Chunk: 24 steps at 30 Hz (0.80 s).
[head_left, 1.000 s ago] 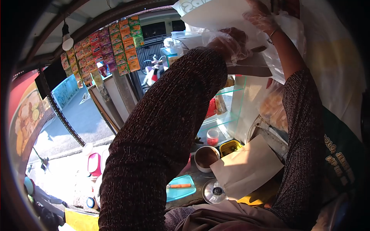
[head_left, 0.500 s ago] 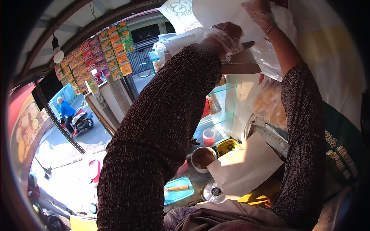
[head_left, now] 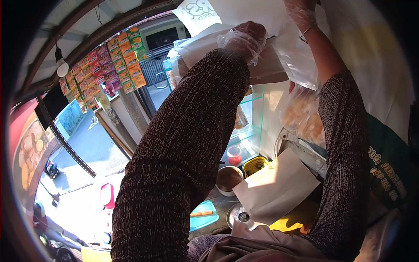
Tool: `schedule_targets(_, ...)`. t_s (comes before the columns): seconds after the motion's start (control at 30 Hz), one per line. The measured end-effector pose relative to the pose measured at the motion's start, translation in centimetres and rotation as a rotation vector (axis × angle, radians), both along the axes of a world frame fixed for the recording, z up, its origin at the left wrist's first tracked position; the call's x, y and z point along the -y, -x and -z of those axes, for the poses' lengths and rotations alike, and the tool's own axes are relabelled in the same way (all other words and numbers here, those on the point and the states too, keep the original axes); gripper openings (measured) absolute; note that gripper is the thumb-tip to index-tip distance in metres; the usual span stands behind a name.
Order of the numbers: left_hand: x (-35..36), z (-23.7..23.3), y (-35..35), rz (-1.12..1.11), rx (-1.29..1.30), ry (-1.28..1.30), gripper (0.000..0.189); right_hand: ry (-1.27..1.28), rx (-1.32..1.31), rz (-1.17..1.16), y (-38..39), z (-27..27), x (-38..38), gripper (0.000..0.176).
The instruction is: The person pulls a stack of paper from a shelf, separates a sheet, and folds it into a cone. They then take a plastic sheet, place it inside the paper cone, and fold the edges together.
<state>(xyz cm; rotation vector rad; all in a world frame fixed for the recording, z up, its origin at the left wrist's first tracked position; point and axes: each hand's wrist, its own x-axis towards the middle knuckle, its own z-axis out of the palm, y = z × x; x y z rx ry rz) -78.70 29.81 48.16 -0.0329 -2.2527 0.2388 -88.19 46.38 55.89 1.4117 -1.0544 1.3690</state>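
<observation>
My left hand (head_left: pixel 246 40), in a clear plastic glove, is closed at the edge of large white sheets of paper (head_left: pixel 262 13) at the top of the view. The thin dark edge of a knife (head_left: pixel 271 37) sticks out past its fingers. My right hand (head_left: pixel 301 16), also gloved, with a bracelet at the wrist, grips the sheet at the upper right, its fingertips partly cut off by the frame. Brown-sided paper (head_left: pixel 267 65) hangs below my left hand. Clear plastic (head_left: pixel 301 65) hangs beneath my right hand.
Below are a loose paper sheet (head_left: pixel 277 185), a bowl of brown liquid (head_left: pixel 228 180), a yellow basket (head_left: pixel 254 166), a red-filled jar (head_left: pixel 234 153), a metal lid (head_left: pixel 235 217) and a teal tray (head_left: pixel 205 222) with an orange-handled tool. Sachet strips (head_left: pixel 102 65) hang at left. A glass case (head_left: pixel 257 113) stands ahead.
My left hand has shifted slightly left and the blade now shows edge-on. My right hand has risen slightly to the right. The motorbike rider outside has moved left, farther down the view.
</observation>
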Motion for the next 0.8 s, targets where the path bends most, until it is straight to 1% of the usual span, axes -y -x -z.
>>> schedule_targets(0.03,0.4,0.0,0.3,-0.021,0.021,0.005,0.029,-0.002,0.003,0.003,0.5,0.0,-0.4,0.02)
schedule_targets(0.1,0.9,-0.3,1.4,-0.048,0.056,0.02,0.031,0.117,-0.393,-0.218,2.0,-0.7,-1.1,0.021)
schedule_targets(0.13,0.7,-0.6,1.4,-0.057,0.07,0.019,0.033,0.115,-0.391,-0.214,4.1,-1.4,-2.4,0.021)
schedule_targets(0.2,1.1,-0.6,1.9,-0.076,0.101,0.022,0.036,-0.462,0.174,-0.98,6.3,-3.0,-5.7,0.028)
schedule_targets(0.23,1.4,-0.5,1.9,-0.08,0.112,0.023,0.038,-0.049,0.195,-0.214,2.3,-1.8,-5.9,0.035)
schedule_targets(0.27,1.6,-0.6,2.0,-0.087,0.116,0.023,0.041,-0.048,0.194,-0.211,0.5,-1.9,-7.0,0.035)
schedule_targets(0.33,1.9,-0.8,2.1,-0.088,0.117,0.013,0.046,0.103,0.04,0.006,-1.6,-2.4,-8.4,0.039)
schedule_targets(0.37,2.0,-0.9,2.3,-0.082,0.112,0.008,0.048,0.151,0.0,0.064,-2.4,-2.6,-9.4,0.038)
schedule_targets(0.47,0.7,-1.6,0.8,-0.042,0.076,-0.023,0.054,0.203,-0.041,0.149,-4.5,-2.6,-13.3,0.036)
schedule_targets(0.53,-2.7,-1.6,-3.1,0.282,-0.126,-0.554,0.065,0.218,-0.063,0.2,-6.5,-2.7,-16.0,0.035)
schedule_targets(0.6,-3.9,0.2,-3.7,0.681,-0.357,-0.903,0.087,0.225,-0.088,0.245,-9.3,-2.4,-18.5,0.034)
schedule_targets(0.67,-8.5,2.2,-10.8,0.654,-0.204,-1.276,0.094,0.21,-0.098,0.281,-12.5,-2.0,-20.4,0.033)
schedule_targets(0.73,-10.0,6.0,-12.7,0.774,-0.078,-1.509,0.106,0.188,-0.103,0.318,-15.9,-1.4,-21.6,0.032)
schedule_targets(0.8,-11.2,9.7,-12.3,1.061,0.225,-1.763,0.113,0.156,-0.098,0.346,-19.7,-0.4,-22.2,0.031)
